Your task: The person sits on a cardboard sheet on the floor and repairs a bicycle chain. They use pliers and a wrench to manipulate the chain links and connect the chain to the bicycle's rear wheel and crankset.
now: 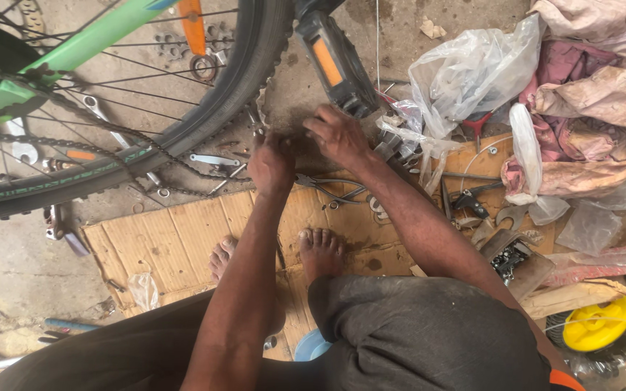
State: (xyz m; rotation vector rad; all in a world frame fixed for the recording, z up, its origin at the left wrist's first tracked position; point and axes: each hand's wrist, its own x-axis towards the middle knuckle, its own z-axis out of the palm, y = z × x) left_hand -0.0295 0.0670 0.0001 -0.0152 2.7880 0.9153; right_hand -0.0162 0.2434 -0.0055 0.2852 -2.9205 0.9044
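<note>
I squat on a cardboard sheet (175,239) beside a green bicycle with its rear wheel (219,108). My left hand (269,165) is closed around a greasy bicycle chain (182,168), which runs from the sprocket across the floor and up along the tyre. Just to its right, my right hand (336,136) presses down with bent fingers on the concrete; what lies under them is hidden. A black pedal with an orange reflector (336,64) hangs right above that hand. A pair of pliers (327,190) lies on the cardboard just below both hands.
Wrenches (213,160) and small parts lie under the wheel. Clear plastic bags (472,72), pinkish rags (603,101), loose tools (472,203) and a tray of bits (512,259) crowd the right side. A yellow lid (597,324) sits at lower right. My bare feet (320,252) rest on the cardboard.
</note>
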